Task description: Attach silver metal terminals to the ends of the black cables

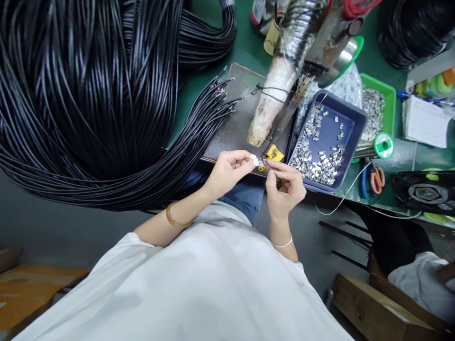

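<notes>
My left hand pinches a small white and silvery piece at the bench's front edge. Just right of it, my right hand has its fingers pressed together around something thin and small, too tiny to name. The fingertips of both hands nearly meet. Behind them lies a yellow piece on a dark board. A blue tray with many small metal connectors is to the right of my right hand. Black cables with stripped ends lie on the board's left side.
A large heap of black cables covers the left. A wrapped duct hangs over the board. At right are a green tray, a solder spool, orange-handled pliers and a fan. A person's white sleeve shows lower right.
</notes>
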`<state>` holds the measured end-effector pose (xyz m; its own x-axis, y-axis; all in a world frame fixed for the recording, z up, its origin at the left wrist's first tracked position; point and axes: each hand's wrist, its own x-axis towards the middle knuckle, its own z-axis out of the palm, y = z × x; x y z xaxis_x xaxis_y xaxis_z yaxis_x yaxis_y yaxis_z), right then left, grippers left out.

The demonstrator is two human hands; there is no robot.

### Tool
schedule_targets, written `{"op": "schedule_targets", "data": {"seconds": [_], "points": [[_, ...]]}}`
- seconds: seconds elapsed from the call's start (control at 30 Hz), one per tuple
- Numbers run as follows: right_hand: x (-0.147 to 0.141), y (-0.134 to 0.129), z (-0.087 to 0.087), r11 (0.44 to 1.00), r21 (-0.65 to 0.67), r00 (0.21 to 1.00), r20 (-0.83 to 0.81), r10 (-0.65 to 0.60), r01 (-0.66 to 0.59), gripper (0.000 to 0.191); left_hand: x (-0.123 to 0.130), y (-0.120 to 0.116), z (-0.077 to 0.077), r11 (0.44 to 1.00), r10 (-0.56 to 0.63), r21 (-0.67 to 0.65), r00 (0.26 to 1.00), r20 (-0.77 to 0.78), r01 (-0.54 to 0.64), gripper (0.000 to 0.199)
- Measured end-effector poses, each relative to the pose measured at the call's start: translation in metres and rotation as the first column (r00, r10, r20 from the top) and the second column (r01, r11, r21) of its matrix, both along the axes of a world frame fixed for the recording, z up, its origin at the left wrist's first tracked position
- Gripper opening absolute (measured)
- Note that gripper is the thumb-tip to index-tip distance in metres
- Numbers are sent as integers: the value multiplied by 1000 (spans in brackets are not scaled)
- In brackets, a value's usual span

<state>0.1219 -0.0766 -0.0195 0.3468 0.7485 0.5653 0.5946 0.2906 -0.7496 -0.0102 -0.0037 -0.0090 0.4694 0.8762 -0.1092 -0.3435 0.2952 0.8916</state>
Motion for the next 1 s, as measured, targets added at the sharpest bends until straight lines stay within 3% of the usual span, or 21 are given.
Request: {"op": "schedule_targets", "data": {"seconds": [0.33, 0.7, 1.0], "points": [[4, 4, -8, 998, 65, 960, 280, -10, -9, 14, 6, 2, 2, 991, 88, 112, 993, -75, -79, 28], [1, 10, -3, 999, 43, 990, 137, -14, 8, 13, 9, 5, 3, 984, 120, 146, 985, -126, -101, 18], [0, 7, 7, 1000, 2, 984, 175, 1, -1, 17, 9, 4, 6, 981, 137, 157, 980, -142, -114, 15]]}}
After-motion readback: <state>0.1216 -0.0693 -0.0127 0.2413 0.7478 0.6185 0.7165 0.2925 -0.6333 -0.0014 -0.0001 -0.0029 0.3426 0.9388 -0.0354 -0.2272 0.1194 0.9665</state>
